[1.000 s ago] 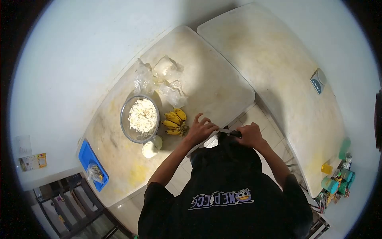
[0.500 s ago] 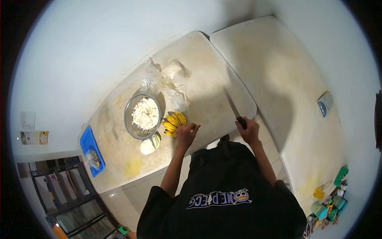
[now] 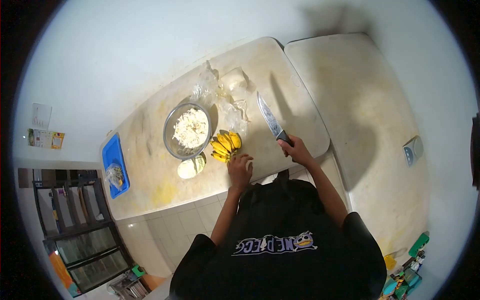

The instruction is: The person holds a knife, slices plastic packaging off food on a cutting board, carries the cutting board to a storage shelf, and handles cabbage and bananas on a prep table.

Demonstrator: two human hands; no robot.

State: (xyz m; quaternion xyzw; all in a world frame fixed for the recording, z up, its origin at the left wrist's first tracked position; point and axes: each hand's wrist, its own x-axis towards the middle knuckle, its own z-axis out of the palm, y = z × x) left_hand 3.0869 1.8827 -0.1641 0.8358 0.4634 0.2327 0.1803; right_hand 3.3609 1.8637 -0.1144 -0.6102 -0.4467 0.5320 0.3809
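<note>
A large kitchen knife (image 3: 270, 116) with a black handle is gripped in my right hand (image 3: 296, 151). Its blade points away from me over the table, and a shadow falls to its right. My left hand (image 3: 241, 171) is by the stem end of a bunch of yellow bananas (image 3: 226, 146), fingers apart and slightly bent. Whether its fingertips touch the stem I cannot tell. Left of the bananas stands a clear bowl (image 3: 167, 137) of pale shredded food (image 3: 191, 128). A cut piece of pale green vegetable, perhaps cabbage (image 3: 190, 168), lies in front of the bowl.
Behind the bananas are crumpled clear plastic bags (image 3: 235, 116) and a bag of white contents (image 3: 234, 80). A blue tray (image 3: 113, 145) holding a bagged item sits at the table's left end. On the right-hand table are a scale (image 3: 413, 151) and several containers (image 3: 407, 280).
My right hand has moved up and left, and the knife's blade now shows its flat side. My left hand's fingers have spread beside the banana stem. The camera view has shifted slightly.
</note>
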